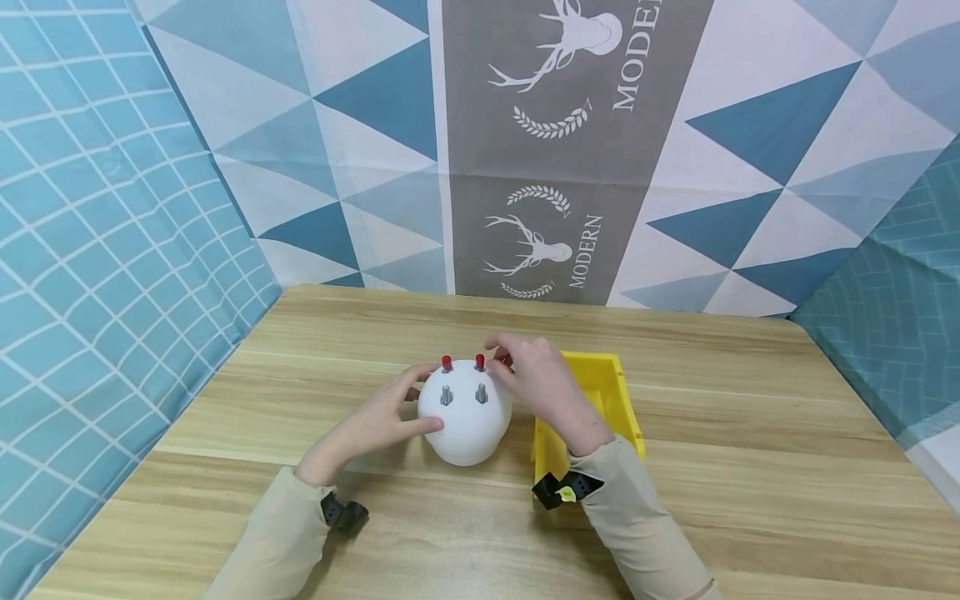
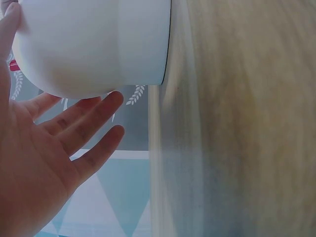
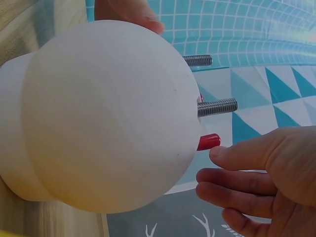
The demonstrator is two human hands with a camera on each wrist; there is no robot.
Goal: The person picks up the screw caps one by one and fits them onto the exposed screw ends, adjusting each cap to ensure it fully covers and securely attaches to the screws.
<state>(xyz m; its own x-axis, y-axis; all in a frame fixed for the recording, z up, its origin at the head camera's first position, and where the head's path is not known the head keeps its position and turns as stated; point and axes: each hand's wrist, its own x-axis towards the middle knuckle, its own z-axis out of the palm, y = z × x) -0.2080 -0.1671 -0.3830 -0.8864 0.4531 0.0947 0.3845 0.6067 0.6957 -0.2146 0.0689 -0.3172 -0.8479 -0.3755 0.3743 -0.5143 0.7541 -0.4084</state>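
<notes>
A white rounded body [image 1: 465, 425] with a cylindrical lower part stands on the table. Two bare threaded metal studs [image 3: 217, 107] and two posts with red caps [image 1: 447, 363] stick up from its top. My left hand [image 1: 378, 421] spans its left side, thumb on the front and fairly straight fingers around the back. In the left wrist view, the ring and little fingers [image 2: 106, 145] spread away from it. My right hand [image 1: 543, 379] is at the right-hand red cap [image 3: 209, 142], thumb tip right at it, index finger stretched above and the other fingers loosely bent.
A yellow plastic bin [image 1: 618, 400] stands just right of the white body, partly under my right forearm. The wooden table [image 1: 750, 467] reaches back to a patterned wall covering [image 1: 375, 167]. Each wrist wears a black strap [image 1: 345, 512] with a small device.
</notes>
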